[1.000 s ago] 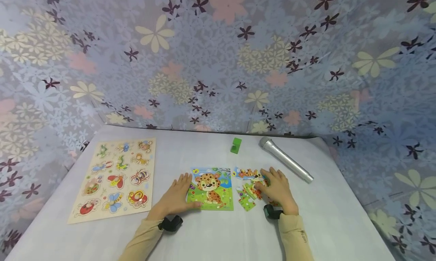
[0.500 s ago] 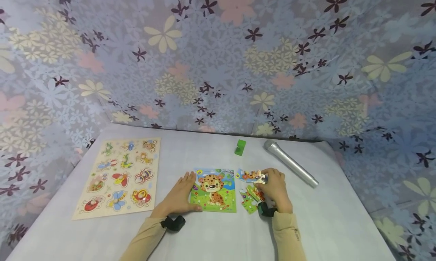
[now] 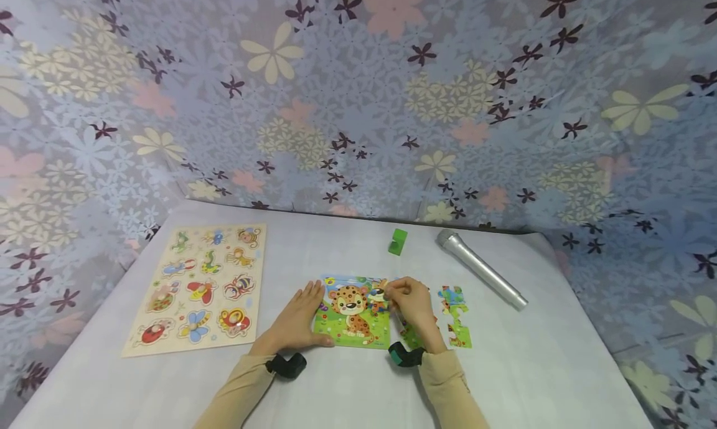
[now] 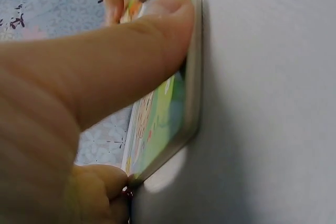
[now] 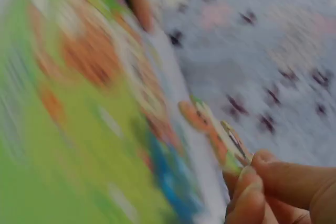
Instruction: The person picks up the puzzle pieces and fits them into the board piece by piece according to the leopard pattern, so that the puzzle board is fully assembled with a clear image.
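Grip of the right hand [image 3: 413, 301]: fingertips closed in a pinch on a puzzle piece [image 5: 216, 137] printed with orange fur; we cannot tell whether a second piece sits with it. Position: over the upper right of the leopard board [image 3: 351, 320]; whether it touches the board we cannot make out, the right wrist view being partly blurred. Left hand [image 3: 294, 320]: fingers extended along the board's left side, thumb laid at the near edge, nothing enclosed. Board: one, square, lying flat near the middle of the tabletop [image 3: 336, 395], its picture reading as a whole seated leopard with grass and sky. Loose pieces [image 3: 460, 340]: a strip of several, to the right of the right hand, some meeting or overlapping; further pieces [image 3: 411, 338] lie partly hidden beneath that hand and go uncounted. Progress, in our judgement: early; one piece is picked up but not seated, and the loose ones await handling. Whether any piece is already fitted on the board we cannot say, since no seams show clearly. Also listed: one wooden puzzle [image 3: 220, 278] of insects and other small creatures, far left; one green block [image 3: 398, 242], beyond the board; one silver microphone [image 3: 484, 272], lying diagonally at far right.
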`<state>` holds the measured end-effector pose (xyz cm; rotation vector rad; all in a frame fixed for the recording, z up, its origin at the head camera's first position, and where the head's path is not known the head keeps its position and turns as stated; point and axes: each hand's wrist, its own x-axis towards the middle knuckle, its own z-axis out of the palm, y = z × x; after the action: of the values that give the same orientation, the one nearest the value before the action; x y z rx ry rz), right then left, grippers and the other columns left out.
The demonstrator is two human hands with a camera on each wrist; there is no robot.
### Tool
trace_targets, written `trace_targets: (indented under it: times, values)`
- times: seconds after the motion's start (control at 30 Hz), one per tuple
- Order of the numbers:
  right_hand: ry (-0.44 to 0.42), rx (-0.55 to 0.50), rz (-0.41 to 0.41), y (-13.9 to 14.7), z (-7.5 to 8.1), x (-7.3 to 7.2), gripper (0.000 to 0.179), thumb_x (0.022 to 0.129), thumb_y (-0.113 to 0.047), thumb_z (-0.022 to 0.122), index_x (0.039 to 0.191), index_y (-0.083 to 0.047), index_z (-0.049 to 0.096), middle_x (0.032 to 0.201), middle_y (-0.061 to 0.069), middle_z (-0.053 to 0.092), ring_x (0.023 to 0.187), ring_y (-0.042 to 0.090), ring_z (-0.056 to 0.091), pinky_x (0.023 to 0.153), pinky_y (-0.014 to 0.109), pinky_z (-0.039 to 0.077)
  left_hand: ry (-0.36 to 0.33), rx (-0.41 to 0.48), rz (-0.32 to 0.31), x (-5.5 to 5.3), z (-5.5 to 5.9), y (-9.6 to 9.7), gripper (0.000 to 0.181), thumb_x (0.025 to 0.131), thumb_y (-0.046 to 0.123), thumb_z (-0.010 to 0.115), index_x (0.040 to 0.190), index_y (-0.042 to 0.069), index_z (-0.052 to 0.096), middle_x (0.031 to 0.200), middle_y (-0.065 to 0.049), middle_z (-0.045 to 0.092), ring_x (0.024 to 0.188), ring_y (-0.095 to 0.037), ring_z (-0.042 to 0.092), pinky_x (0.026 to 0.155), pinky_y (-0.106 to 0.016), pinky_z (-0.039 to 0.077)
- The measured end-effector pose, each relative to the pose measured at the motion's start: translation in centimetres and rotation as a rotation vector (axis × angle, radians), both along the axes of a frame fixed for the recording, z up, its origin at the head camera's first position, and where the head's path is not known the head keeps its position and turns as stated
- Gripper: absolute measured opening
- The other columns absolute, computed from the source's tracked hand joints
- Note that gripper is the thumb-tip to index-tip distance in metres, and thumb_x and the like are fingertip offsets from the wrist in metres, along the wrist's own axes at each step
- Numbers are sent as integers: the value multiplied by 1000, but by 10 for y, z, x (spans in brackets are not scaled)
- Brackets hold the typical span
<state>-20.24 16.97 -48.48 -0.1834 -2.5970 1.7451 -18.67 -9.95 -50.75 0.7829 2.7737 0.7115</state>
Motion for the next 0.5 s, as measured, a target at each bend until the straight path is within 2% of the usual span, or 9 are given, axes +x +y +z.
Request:
trace_targets:
  times: [0.07,0.13,0.23,0.4,0.5]
  values:
    - [-11,-25,51,-14,-6,-1,12,91,-10,66,97,0,66,79,11,72,57,11,59,51,23,50,-1,0,-1,0,0,1,115,74,58,72,150,-9,17,159,-26,12,149,-41,11,122,-53,12]
    - [2,-5,92,-26,-11,-1,11,91,-11,67,96,-1,67,79,10,71,58,10,59,52,23,50,-3,2,6,0,-1,1,115,74,58,72,150,-9,18,159,-26,13,149,-40,11,122,-53,12]
    - [50,92,116,-38,-16,0,10,90,-15,68,93,-5,69,77,8,70,59,10,58,53,24,48,-10,6,21,0,-1,2,114,73,56,73,150,-8,19,160,-25,13,150,-39,12,123,-52,12]
    - [137,300,102,-47,-21,4,12,88,-24,71,88,-13,71,76,2,68,62,9,57,56,25,45,-11,14,26,0,-1,1,114,73,56,74,150,-8,20,160,-25,14,150,-39,12,123,-52,12]
    - [169,355,110,-50,-20,5,14,88,-26,71,88,-12,71,77,2,69,62,9,57,57,25,46,-7,16,27,-1,-2,1,115,72,57,74,150,-8,20,160,-25,14,149,-40,13,122,-53,13]
